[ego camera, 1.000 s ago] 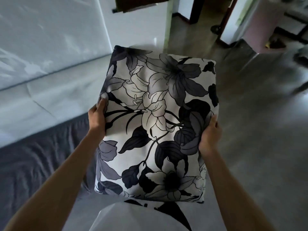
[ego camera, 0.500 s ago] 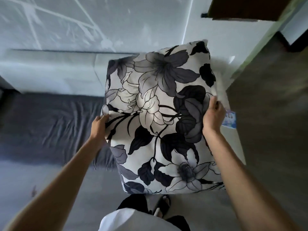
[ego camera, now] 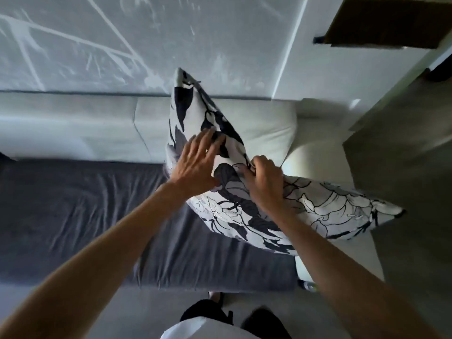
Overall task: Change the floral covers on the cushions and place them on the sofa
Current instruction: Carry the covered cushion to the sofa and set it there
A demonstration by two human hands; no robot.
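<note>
Head view, left to right. The dark grey seat cover (ego camera: 73, 211), creased, spans the seat of the pale sofa (ego camera: 73, 128), whose backrest runs beneath a grey patterned wall (ego camera: 122, 45). The left hand (ego camera: 195, 165) lies with fingers spread and nearly straight on the near face of the floral cushion (ego camera: 330, 211), pressing it flat-handed rather than clasping it. The cushion, in a black, grey and white flower print, stands at the right end of the seat, one corner pointing up against the backrest and another reaching out over the sofa's pale armrest (ego camera: 315, 162). The right hand (ego camera: 265, 179) sits just beside the left at the cushion's upper edge, fingers curled and pinching the cover fabric there. To the right of the armrest lies grey floor (ego camera: 403, 155); a dark wooden panel (ego camera: 391, 20) shows at the upper right. At the bottom edge, a white garment (ego camera: 208, 329) and dark legs of the person appear.
</note>
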